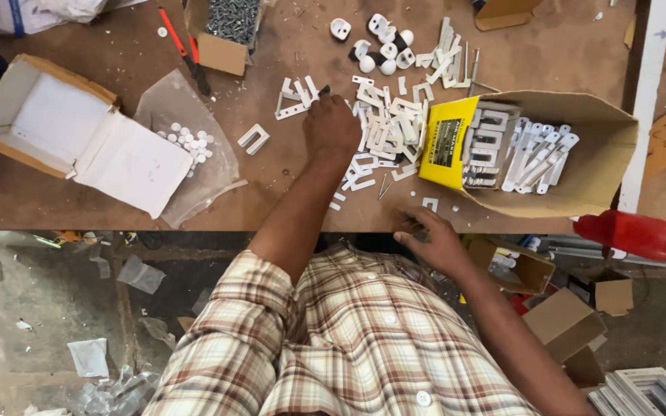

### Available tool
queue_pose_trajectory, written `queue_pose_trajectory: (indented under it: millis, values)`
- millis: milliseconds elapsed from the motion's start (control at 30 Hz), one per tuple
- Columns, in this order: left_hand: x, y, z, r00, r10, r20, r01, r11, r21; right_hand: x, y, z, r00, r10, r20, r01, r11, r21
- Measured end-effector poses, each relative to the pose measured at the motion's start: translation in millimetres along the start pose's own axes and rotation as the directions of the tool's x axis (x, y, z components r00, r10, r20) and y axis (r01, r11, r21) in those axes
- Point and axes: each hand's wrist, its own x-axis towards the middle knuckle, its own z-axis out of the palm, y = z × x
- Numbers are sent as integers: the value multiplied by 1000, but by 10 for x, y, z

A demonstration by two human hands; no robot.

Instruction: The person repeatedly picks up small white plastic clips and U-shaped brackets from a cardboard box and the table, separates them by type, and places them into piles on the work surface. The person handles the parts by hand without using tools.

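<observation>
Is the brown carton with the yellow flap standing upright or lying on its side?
On its side: the brown carton lies on the table, mouth left, white brackets visible inside.

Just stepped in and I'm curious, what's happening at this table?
A person in a checked shirt leans over a wooden table. The left hand reaches into a loose pile of small white plastic brackets. The right hand rests at the table's near edge, apparently pinching something small. Beside the pile lies an open cardboard box of more white parts. To the left sit an open white-lined box and a plastic bag of round white caps.
</observation>
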Motion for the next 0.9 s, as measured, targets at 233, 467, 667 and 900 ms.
queue_pose_trajectory:
  millis: [233, 467, 667, 900]
  values:
    - [150, -14, 102, 995, -50, 89, 58, 994, -90, -123, 238, 32, 995, 93, -28, -92, 995, 37]
    - [-117, -244, -62, 993, 50, 105, -2, 910, -414, 79, -130, -58, 992, -82, -93, 82, 997, -11]
    - [-763, -316, -172, 948, 37, 315, 159, 803, -575, 419, -730, -56, 860, -475, -184, 419, 865, -275]
    - [-1066, -614, -298, 843, 193, 502, 455, 242, -857, 637, -1013, -73, 885, -453, -110, 447, 891, -78]
